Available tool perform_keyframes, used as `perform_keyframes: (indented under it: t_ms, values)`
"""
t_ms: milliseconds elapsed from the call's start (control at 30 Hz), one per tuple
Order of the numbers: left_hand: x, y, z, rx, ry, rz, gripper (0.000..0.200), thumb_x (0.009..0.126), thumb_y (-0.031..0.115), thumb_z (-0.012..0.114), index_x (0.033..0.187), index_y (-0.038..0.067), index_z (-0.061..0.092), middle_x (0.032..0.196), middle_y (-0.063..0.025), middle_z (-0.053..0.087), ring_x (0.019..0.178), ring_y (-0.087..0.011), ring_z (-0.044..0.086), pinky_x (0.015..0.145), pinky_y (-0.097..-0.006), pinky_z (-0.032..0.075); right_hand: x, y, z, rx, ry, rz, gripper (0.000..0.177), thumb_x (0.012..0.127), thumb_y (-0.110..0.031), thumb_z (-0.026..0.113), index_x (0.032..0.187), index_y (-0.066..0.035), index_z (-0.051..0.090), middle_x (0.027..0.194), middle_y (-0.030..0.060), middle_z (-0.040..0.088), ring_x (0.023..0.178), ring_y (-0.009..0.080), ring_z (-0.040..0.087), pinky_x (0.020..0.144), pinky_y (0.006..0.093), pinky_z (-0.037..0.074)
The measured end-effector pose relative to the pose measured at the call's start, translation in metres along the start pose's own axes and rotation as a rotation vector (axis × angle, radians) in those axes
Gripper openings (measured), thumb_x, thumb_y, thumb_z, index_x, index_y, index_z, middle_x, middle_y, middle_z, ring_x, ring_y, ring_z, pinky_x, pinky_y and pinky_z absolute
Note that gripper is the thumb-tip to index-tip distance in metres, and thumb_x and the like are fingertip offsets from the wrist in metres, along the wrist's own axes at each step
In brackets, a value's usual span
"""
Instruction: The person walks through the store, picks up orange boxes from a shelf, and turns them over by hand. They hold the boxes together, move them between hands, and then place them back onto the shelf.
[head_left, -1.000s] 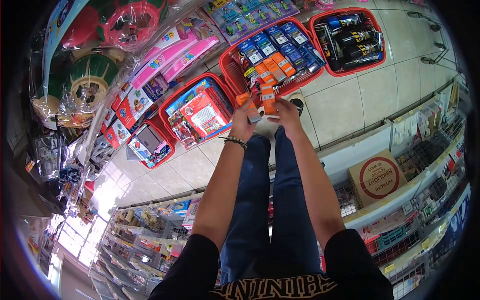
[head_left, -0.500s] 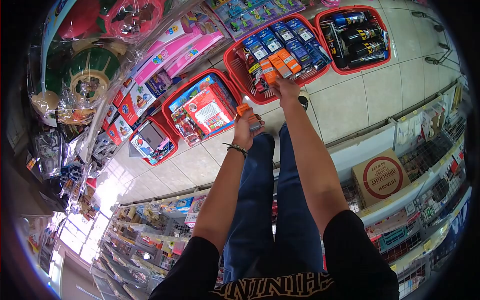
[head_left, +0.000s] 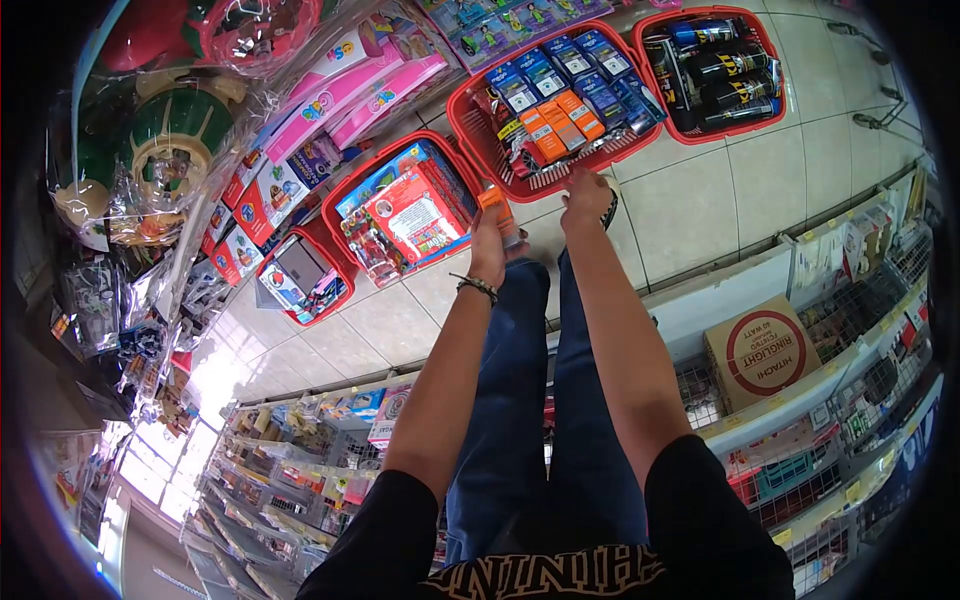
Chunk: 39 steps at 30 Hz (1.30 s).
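Observation:
My left hand [head_left: 490,250] is wrapped round a small orange box [head_left: 496,207], beside the red basket of toys [head_left: 335,190]. My right hand [head_left: 585,200] is just below the near rim of a larger red basket [head_left: 530,190], with its fingers bent together; nothing can be seen in it. Inside that basket lie several orange boxes [head_left: 565,122] side by side, next to several blue packs [head_left: 575,60].
A red basket with dark spray cans [head_left: 725,68] stands at the upper right, and a small red basket [head_left: 325,315] at the left. Wrapped toys [head_left: 170,130] line the left side. A ring light carton [head_left: 762,355] sits on the right shelf.
My right hand has let go of an orange box, which now lies with the others in the basket, and has drawn back towards me. My left hand still holds its box, slightly raised.

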<state>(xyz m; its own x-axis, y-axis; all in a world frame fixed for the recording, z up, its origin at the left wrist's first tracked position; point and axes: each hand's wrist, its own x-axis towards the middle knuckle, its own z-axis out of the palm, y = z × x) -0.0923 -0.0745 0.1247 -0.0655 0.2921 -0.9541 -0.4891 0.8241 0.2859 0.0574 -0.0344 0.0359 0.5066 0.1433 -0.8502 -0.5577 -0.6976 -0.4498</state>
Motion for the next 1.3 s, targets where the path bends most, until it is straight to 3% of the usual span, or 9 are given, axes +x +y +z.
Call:
perform_keyframes:
  t_ms: [100, 233, 300, 633, 833, 1067, 1133, 1167, 1300]
  values:
    - [0.015, -0.005, 0.004, 0.035, -0.022, 0.037, 0.028, 0.093, 0.032, 0.059, 0.112, 0.012, 0.056, 0.095, -0.0035, 0.062, 0.087, -0.0165, 0.063, 0.073, -0.0386, 0.053, 0.007, 0.019, -0.033, -0.408, -0.283, -0.364, 0.039, 0.088, -0.026, 0.07, 0.117, -0.004, 0.058, 0.099, 0.005, 0.064, 0.076, 0.014, 0.064, 0.061, 0.0234, 0.048]
    - [0.018, -0.001, 0.025, 0.096, -0.044, 0.107, 0.032, 0.089, 0.03, 0.068, 0.112, 0.01, 0.059, 0.095, -0.0017, 0.064, 0.086, -0.0129, 0.062, 0.071, -0.033, 0.051, -0.073, -0.026, -0.049, -0.493, -0.53, -0.15, 0.043, 0.084, -0.021, 0.074, 0.119, -0.002, 0.058, 0.099, 0.0047, 0.065, 0.073, 0.0151, 0.065, 0.062, 0.0251, 0.051]
    - [0.018, 0.005, 0.034, 0.107, -0.035, 0.096, 0.032, 0.085, 0.026, 0.075, 0.108, 0.007, 0.063, 0.094, -0.0022, 0.066, 0.085, -0.0107, 0.064, 0.068, -0.0272, 0.052, -0.075, -0.023, -0.057, -0.581, -0.678, -0.5, 0.045, 0.077, -0.014, 0.078, 0.114, 0.002, 0.06, 0.103, 0.0126, 0.066, 0.078, 0.0163, 0.066, 0.061, 0.0298, 0.054]
    - [0.024, 0.029, 0.059, 0.074, -0.032, 0.084, 0.037, 0.087, 0.02, 0.072, 0.119, 0.009, 0.058, 0.106, -0.0092, 0.064, 0.098, -0.0202, 0.066, 0.091, -0.0416, 0.051, -0.03, -0.081, -0.031, -1.05, -0.517, -1.141, 0.047, 0.065, -0.005, 0.081, 0.11, -0.005, 0.069, 0.103, 0.015, 0.062, 0.089, 0.03, 0.066, 0.078, 0.0387, 0.055]
    - [0.07, 0.026, 0.065, 0.108, 0.024, 0.181, 0.019, 0.088, 0.017, 0.066, 0.1, 0.002, 0.067, 0.085, -0.0062, 0.066, 0.08, -0.0165, 0.068, 0.062, -0.0338, 0.055, 0.013, -0.096, 0.008, -1.078, -0.435, -1.099, 0.04, 0.069, -0.007, 0.077, 0.108, -0.004, 0.069, 0.102, 0.0169, 0.065, 0.093, 0.0312, 0.067, 0.08, 0.0398, 0.055]
    - [0.118, 0.024, 0.093, 0.4, 0.109, 0.202, 0.033, 0.08, 0.018, 0.069, 0.107, 0.0, 0.063, 0.09, -0.0155, 0.067, 0.081, -0.0295, 0.068, 0.071, -0.0405, 0.056, 0.004, -0.091, 0.033, -1.121, -0.298, -0.976, 0.036, 0.073, -0.007, 0.069, 0.109, -0.004, 0.069, 0.105, 0.0196, 0.065, 0.094, 0.0356, 0.066, 0.083, 0.0424, 0.056]
    - [0.114, 0.029, 0.109, 0.718, 0.636, 0.577, 0.046, 0.076, 0.019, 0.07, 0.115, -0.001, 0.058, 0.1, -0.023, 0.066, 0.091, -0.0398, 0.066, 0.083, -0.0467, 0.054, 0.006, -0.084, 0.029, -1.076, -0.278, -0.999, 0.034, 0.072, -0.005, 0.068, 0.106, 0.001, 0.068, 0.106, 0.0223, 0.064, 0.098, 0.0387, 0.064, 0.088, 0.0437, 0.055]
    - [0.112, 0.032, 0.114, 0.725, 0.738, 0.545, 0.051, 0.074, 0.019, 0.07, 0.119, 0.0, 0.055, 0.107, -0.0275, 0.063, 0.1, -0.0438, 0.063, 0.089, -0.0512, 0.051, 0.01, -0.078, 0.029, -1.068, -0.274, -1.061, 0.034, 0.071, -0.004, 0.068, 0.105, 0.0, 0.066, 0.109, 0.0204, 0.062, 0.098, 0.0393, 0.064, 0.084, 0.0462, 0.056]
    - [0.146, 0.032, 0.091, 0.746, 0.52, 0.528, 0.048, 0.073, 0.018, 0.07, 0.115, -0.002, 0.059, 0.105, -0.0275, 0.065, 0.099, -0.0408, 0.065, 0.087, -0.0474, 0.052, 0.012, -0.073, 0.032, -0.974, -0.25, -1.276, 0.042, 0.07, -0.002, 0.067, 0.111, 0.002, 0.059, 0.113, 0.0195, 0.059, 0.101, 0.0396, 0.063, 0.081, 0.0487, 0.057]
